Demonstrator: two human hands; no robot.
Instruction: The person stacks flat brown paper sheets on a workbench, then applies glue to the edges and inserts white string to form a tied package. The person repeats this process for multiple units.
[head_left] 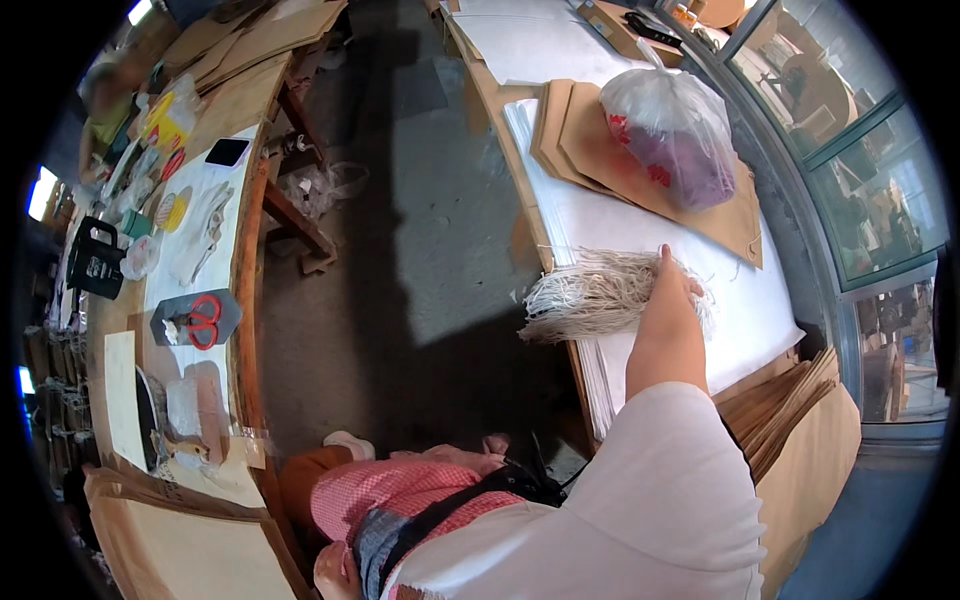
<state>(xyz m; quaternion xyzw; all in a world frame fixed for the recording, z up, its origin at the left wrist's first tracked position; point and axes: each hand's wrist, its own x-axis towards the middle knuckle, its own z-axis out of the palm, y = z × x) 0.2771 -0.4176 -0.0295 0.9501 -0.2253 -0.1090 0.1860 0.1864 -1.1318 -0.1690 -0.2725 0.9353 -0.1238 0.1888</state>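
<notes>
On the right-hand table lies a bundle of pale strings (590, 295), its loose ends fraying out over the table's left edge. My right hand (680, 280) reaches across its right end, thumb pointing away and fingers curled down among the strands. Some of the grip is hidden by the hand itself. Low in view, my left hand (338, 572) hangs beside grey and pink checked cloth. Its fingers are mostly hidden, and I cannot tell whether they hold anything. White sheets (745, 325) lie in a stack beneath the strings.
Past the strings, a knotted plastic bag (680, 130) rests on brown paper sheets (575, 145). More brown paper (815, 450) leans at the near right. Across the aisle, the left table bears red scissors (204, 322), a phone (227, 152) and a black container (95, 258). A person (105, 115) is behind it.
</notes>
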